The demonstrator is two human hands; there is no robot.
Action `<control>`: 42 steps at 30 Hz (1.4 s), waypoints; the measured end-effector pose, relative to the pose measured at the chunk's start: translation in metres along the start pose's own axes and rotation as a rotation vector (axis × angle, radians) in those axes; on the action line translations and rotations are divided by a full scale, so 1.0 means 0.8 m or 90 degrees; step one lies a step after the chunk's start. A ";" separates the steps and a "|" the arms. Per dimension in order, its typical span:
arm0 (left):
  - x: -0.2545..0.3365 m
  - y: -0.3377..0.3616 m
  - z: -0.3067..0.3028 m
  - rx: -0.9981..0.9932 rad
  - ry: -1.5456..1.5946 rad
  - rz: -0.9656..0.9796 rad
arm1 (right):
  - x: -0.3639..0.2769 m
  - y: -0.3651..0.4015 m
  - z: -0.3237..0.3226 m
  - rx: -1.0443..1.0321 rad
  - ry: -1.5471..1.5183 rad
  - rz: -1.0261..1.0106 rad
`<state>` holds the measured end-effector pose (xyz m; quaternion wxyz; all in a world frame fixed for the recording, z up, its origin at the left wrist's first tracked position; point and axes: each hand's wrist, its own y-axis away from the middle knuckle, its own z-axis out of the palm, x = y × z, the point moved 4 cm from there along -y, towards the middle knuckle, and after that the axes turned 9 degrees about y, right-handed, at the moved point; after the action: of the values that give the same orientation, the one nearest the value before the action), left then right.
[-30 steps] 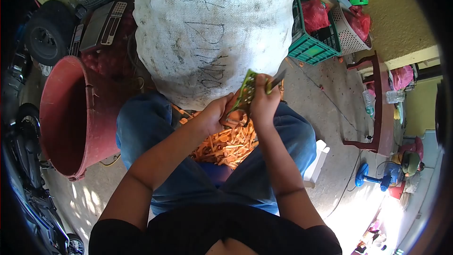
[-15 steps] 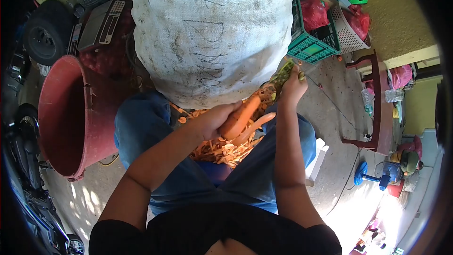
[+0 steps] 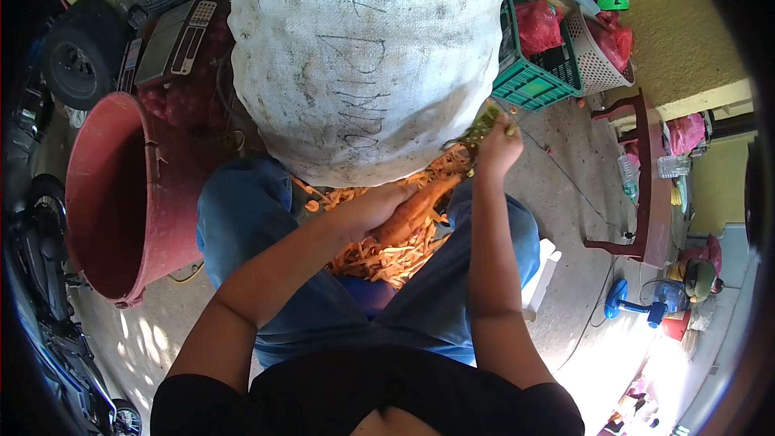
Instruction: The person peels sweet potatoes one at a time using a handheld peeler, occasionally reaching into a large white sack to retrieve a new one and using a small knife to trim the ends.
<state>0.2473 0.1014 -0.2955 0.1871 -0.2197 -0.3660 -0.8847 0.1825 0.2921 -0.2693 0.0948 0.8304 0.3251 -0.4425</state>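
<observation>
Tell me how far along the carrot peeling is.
Done: a heap of orange peelings lies between the knees, so a good deal of peeling looks finished. In hand: the left hand grips a carrot over the heap, while the right hand holds a green peeler raised beyond its tip. Left: how bare this carrot is cannot be judged, and the big white sack hides whatever remains.

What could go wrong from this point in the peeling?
The peeler in the right hand is off the carrot; the next stroke might nick the left hand gripping the thick end. Held at one end only, the carrot might slip into the peel pile.
</observation>
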 end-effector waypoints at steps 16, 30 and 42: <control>-0.002 -0.011 -0.015 -0.068 -0.064 0.048 | -0.007 0.028 0.017 -0.015 0.016 -0.150; 0.000 -0.018 -0.022 -0.009 0.185 0.062 | -0.059 0.111 0.001 -0.172 -0.070 -0.278; -0.003 -0.024 -0.030 -0.117 0.228 0.008 | -0.048 0.094 -0.008 -0.191 -0.202 -0.202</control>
<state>0.2337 0.0972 -0.3224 0.2337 -0.0771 -0.2431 -0.9383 0.2186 0.2195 -0.2450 0.1959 0.6660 0.4945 -0.5230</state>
